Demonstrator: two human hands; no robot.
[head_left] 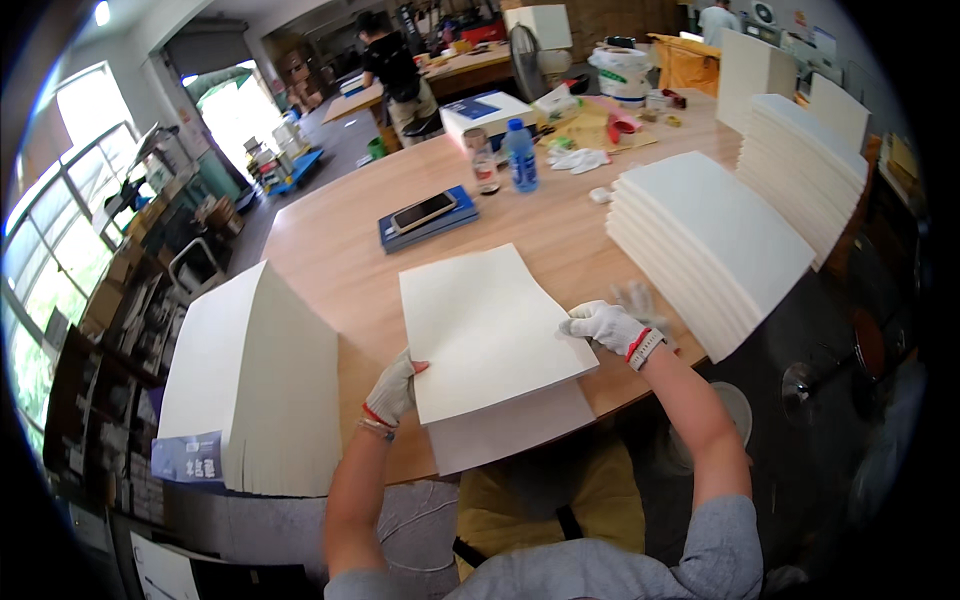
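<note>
In front of me a white paper block (490, 330), like a thin stack of sheets or an unbound book, lies on the wooden table. A pale sheet or board (510, 428) sticks out from under its near edge. My left hand (393, 388), in a white knit glove with the thumb tip bare, grips the block's left edge, thumb on top. At the right edge, my gloved right hand (603, 326) has its fingers closed on the block. Another white glove (638, 303) lies just beyond my right hand.
Tall white paper stacks stand at left (255, 380) and right (710, 235), with another stack (800, 160) farther right. Beyond the block are a phone (423, 212) on a blue book (400, 240), a glass jar (482, 160) and a blue-capped bottle (521, 157). A person (390, 70) stands farther back.
</note>
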